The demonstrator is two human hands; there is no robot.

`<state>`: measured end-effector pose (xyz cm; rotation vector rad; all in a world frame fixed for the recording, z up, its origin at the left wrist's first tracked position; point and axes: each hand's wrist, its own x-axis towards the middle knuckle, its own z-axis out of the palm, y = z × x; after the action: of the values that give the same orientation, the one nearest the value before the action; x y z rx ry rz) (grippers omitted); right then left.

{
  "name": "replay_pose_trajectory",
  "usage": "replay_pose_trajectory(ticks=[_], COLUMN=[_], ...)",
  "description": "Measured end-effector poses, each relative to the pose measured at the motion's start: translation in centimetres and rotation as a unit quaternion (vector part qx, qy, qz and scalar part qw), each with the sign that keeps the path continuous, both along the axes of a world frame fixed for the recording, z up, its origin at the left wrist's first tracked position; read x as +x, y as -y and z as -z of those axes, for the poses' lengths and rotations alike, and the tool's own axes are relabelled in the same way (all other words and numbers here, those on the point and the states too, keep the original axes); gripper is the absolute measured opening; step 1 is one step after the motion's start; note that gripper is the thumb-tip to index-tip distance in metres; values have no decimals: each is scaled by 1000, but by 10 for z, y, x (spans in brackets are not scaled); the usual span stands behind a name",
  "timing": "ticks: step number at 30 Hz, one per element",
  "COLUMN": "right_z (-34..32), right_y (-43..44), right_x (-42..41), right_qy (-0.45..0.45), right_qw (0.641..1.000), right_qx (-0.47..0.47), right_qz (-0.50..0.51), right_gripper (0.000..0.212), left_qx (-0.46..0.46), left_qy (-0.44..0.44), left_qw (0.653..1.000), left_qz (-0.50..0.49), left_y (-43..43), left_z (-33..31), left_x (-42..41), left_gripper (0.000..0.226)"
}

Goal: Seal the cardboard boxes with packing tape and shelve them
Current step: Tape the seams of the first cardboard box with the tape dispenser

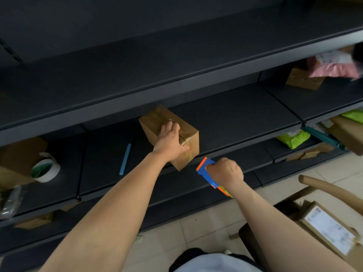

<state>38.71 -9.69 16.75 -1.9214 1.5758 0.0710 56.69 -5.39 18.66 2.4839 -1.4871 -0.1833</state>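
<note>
A small brown cardboard box (157, 118), taped over its top seam, rests on the dark shelf (235, 118), with one corner past the front edge. My left hand (170, 140) lies on its top and grips the near end. My right hand (225, 171) hangs just right of and below the box, closed around a blue and orange tape dispenser (204, 169). A roll of packing tape (46, 169) with a green core stands on the same shelf level at the far left.
A blue pen-like stick (125, 158) lies on the shelf left of the box. Another cardboard box (17, 158) is at far left. Pink (334, 69) and green parcels (294, 138) and more boxes fill the right-hand shelves. A labelled box (330, 230) sits on a chair at lower right.
</note>
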Motion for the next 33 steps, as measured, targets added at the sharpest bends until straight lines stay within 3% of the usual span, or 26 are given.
replay_pose_trajectory(ticks=[8,11,14,17,19,20,23,25,33], right_z=[-19,-29,-42,-51,-54,-54,-60,-66,-88], right_y=[37,45,54,58,56,54,49,49,52], right_x=[-17,-19,-21,-20,-16,-15,-12,-11,-13], right_qy=[152,147,141,154,155,150,135,144,186], right_qw=[979,982,984,983,984,985,990,989,982], right_qx=[105,100,93,88,77,66,29,5,33], right_qz=[83,65,54,53,52,50,40,32,-26], right_gripper=[27,28,33,35,34,34,34,37,35], left_qx=[25,43,70,48,-10,-15,51,43,62], left_qy=[-39,-82,-67,-122,-178,-170,-35,11,-93], left_qw=[998,993,991,990,983,984,997,999,993], left_qz=[34,68,98,43,-31,-54,-43,-25,36], left_y=[-11,-19,-24,-29,-28,-26,-19,-19,-41], left_z=[-12,-17,-22,-24,-25,-26,-22,-19,-24], left_x=[9,16,22,27,21,16,-1,-4,27], left_gripper=[65,63,67,61,43,37,69,72,60])
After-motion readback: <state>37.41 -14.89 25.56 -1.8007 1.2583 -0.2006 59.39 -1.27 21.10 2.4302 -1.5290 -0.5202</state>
